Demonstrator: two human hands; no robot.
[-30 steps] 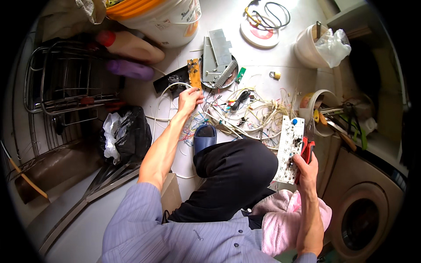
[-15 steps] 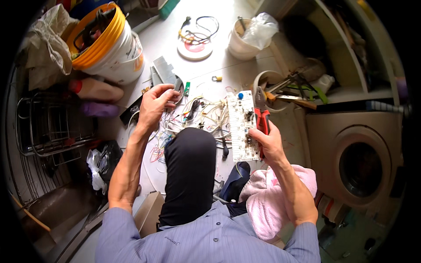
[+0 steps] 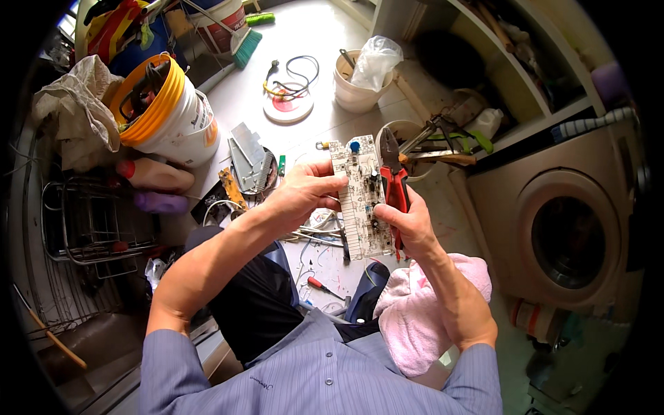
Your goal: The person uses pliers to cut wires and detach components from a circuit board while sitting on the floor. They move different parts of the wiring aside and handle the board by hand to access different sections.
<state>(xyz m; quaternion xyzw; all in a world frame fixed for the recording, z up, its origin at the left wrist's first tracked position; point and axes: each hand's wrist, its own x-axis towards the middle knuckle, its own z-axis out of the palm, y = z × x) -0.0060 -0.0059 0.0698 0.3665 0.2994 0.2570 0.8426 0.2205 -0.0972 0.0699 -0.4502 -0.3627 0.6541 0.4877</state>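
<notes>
A pale circuit board with a blue round part near its top is held upright in front of me. My left hand grips its left edge, a finger lying over the front and the others behind. On the other side my right hand presses its thumb on the board's lower right. That same hand also holds red-handled pliers, jaws upward, alongside the board's right edge. Below the board, cut wires lie on the floor, partly hidden by my left arm. A red-handled screwdriver rests between my legs.
At the left stands a white bucket with a yellow rim, beside bottles and a wire rack. Ahead are a coiled cable and a small bucket. A washing machine stands right; a pink towel covers my right thigh.
My left hand has come rightward onto the board's left edge. My left knee has swung left, uncovering the screwdriver. The board and pliers stay in my right hand, and the view has shifted.
</notes>
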